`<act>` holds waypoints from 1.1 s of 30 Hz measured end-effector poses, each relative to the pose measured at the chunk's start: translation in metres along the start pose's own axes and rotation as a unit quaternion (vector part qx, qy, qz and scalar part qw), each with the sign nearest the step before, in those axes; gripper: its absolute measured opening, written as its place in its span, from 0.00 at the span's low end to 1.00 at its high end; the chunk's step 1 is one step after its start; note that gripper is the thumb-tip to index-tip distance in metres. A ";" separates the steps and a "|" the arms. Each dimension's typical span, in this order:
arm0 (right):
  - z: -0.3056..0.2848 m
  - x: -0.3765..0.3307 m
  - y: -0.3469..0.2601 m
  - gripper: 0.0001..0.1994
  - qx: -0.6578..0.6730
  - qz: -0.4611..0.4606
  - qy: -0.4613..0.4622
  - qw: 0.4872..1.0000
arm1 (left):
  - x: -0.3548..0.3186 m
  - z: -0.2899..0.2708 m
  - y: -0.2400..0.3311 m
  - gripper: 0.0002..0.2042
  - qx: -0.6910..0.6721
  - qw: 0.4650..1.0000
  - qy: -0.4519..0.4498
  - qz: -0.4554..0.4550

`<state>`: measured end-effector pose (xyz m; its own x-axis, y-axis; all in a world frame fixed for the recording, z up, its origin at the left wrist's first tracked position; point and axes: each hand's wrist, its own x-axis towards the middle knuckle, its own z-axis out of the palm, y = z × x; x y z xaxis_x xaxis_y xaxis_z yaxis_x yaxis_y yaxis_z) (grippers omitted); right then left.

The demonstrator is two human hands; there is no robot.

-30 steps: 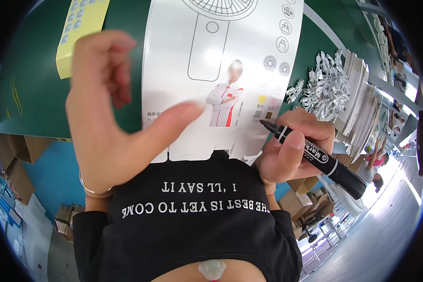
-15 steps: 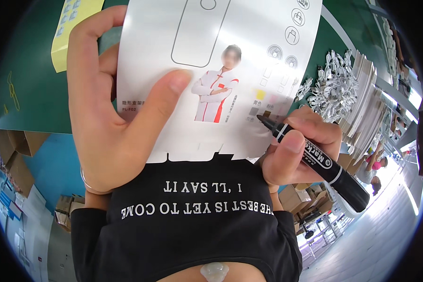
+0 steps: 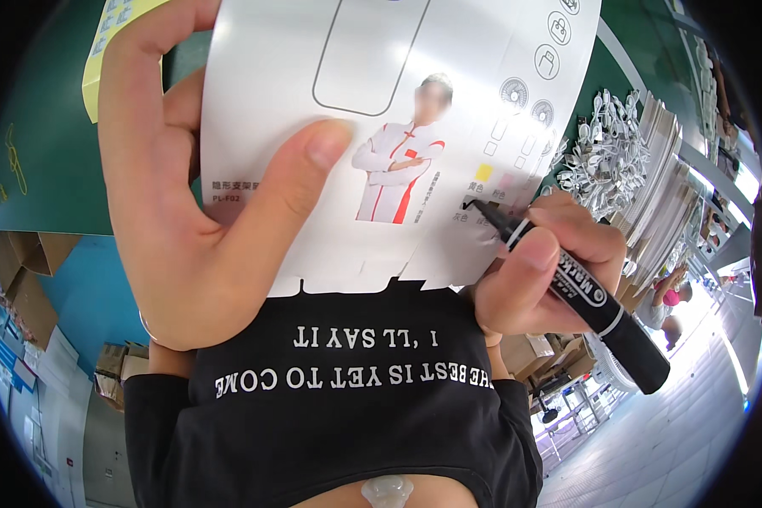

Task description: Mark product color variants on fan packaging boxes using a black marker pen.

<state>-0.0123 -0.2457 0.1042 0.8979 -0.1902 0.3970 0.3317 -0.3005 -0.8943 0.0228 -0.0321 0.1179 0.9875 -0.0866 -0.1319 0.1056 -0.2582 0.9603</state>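
Note:
A white printed flat carton [image 3: 292, 241] with cut tabs along its near edge is held up in front of my chest. My left hand [image 3: 186, 212] grips its left side, the thumb on the printed face and the fingers behind. A black marker pen [image 3: 597, 309] lies in the grip of my right hand [image 3: 546, 267]. Its dark tip rests on or just above the row of small colour squares at the carton's lower right. A short black tick [image 3: 469, 204] shows on the grey square. The carton also bears a picture of a person in white and red.
Under the carton is a green table [image 3: 51, 161] with a yellow sheet of stickers [image 3: 97, 68] and a yellow rubber band [image 3: 13, 161]. At right lie a heap of white cables [image 3: 605, 144] and a stack of flat cartons [image 3: 660, 161]. Cardboard boxes [image 3: 529, 356] stand below; people sit farther off.
A black tick has appeared on the grey square beside the marker tip. The carton has shifted slightly right and the left hand slightly left. My right hand has moved a little right with the marker.

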 end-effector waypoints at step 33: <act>0.009 -0.005 -0.005 0.19 -0.074 -0.002 0.073 0.995 | -0.009 -0.033 -0.005 0.27 0.126 0.991 0.010 0.038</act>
<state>-0.0157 -0.2353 0.1050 0.8416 -0.3189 0.4360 0.2797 -0.4332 -0.8568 0.0176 0.0020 0.1220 0.9939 -0.0954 -0.0546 0.0016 -0.4840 0.8751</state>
